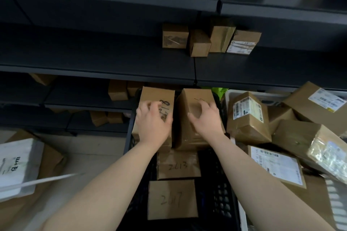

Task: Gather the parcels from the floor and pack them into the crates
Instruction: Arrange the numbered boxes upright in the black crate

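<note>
Under the left hand (pixel 153 124), whose fingers curl round it, a hand-numbered cardboard box (pixel 157 97) stands upright in the black crate (pixel 219 199); just beside it the right hand (pixel 204 118) grips a plain cardboard box (pixel 195 97). Below the wrists lie a box marked 2613 (pixel 178 165) and a box marked 2617 (pixel 171 199). Right of the right hand, labelled parcels (pixel 247 116) heap over a white crate (pixel 228 93).

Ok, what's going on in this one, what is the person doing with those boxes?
A person is packing a black crate. The left hand grips the left box and the right hand grips the right box, two upright cartons side by side at the crate's far end. Two flat boxes lie in the same crate, nearer the camera. To the right, a white crate is heaped with parcels, and a white parcel lies on the floor at the left.
</note>
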`<state>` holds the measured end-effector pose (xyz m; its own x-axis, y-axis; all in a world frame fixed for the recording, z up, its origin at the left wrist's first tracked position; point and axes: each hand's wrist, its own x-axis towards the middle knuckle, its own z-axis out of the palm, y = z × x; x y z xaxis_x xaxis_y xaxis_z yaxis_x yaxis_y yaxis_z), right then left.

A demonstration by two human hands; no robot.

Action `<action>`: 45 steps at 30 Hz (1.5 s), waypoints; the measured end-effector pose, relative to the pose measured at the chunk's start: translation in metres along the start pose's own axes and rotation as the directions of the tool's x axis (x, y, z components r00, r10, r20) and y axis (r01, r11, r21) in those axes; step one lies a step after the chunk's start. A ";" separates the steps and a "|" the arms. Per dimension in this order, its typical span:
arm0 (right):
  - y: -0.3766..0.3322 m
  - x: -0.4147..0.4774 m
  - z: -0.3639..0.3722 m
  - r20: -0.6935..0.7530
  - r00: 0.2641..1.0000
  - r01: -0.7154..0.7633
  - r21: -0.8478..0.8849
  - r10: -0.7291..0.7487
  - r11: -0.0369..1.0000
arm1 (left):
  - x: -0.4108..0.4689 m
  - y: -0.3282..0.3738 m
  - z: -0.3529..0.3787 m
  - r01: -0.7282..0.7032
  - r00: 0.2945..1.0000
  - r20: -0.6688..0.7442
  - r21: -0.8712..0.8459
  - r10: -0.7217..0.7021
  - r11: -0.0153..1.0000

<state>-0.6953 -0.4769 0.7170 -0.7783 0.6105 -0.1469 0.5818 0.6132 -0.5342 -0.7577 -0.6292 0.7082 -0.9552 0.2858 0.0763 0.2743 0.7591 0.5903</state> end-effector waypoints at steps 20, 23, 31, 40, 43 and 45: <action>0.112 -0.113 0.108 0.552 0.729 -0.588 0.202 0.405 0.783 | -0.118 -0.102 0.074 0.576 0.462 0.751 0.151 -0.472 0.804; 0.119 -0.107 0.123 0.525 0.736 -0.597 0.206 0.428 0.775 | -0.115 -0.101 0.084 0.565 0.473 0.743 0.156 -0.473 0.810; 0.129 -0.093 0.136 0.555 0.709 -0.637 0.241 0.435 0.733 | -0.104 -0.108 0.098 0.642 0.488 0.726 0.077 -0.485 0.762; 0.120 -0.091 0.142 0.593 0.689 -0.674 0.310 0.418 0.671 | -0.100 -0.122 0.100 0.697 0.509 0.686 0.026 -0.520 0.716; 0.117 -0.086 0.144 0.601 0.692 -0.667 0.318 0.401 0.674 | -0.100 -0.125 0.100 0.719 0.516 0.665 0.006 -0.540 0.695; 0.113 -0.084 0.148 0.613 0.697 -0.648 0.315 0.373 0.694 | -0.098 -0.132 0.101 0.726 0.524 0.639 0.010 -0.563 0.688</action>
<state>-0.5992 -0.5337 0.5456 -0.4702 0.3470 -0.8114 0.8336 -0.1273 -0.5375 -0.6892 -0.6988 0.5419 -0.5845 0.0967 -0.8056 -0.5033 0.7356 0.4534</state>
